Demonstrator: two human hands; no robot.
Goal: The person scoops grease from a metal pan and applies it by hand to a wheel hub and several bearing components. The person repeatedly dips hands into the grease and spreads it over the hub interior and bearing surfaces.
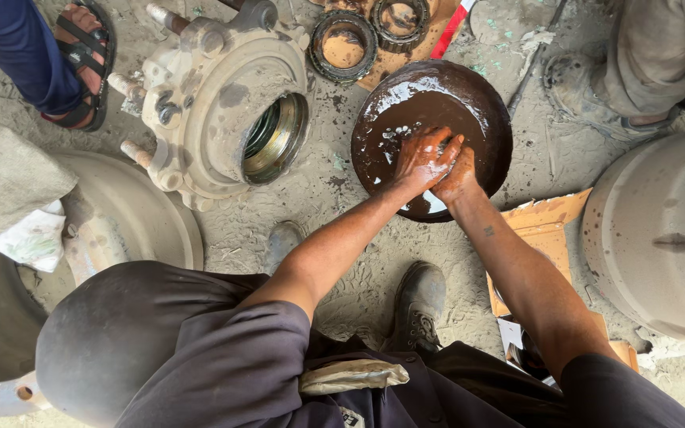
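Both my hands in the pan of brown liquid

My left hand point(426, 158) lies over my right hand point(457, 176), pressed together in the round pan point(493, 119) on the ground; whatever they grip is hidden from me.

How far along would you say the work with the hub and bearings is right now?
Done: the wheel hub lies stripped on the ground, its bore empty, and two bearing rings sit on cardboard. In hand: left hand and right hand are together in the round pan of brown liquid. Left: nothing is back in the hub.
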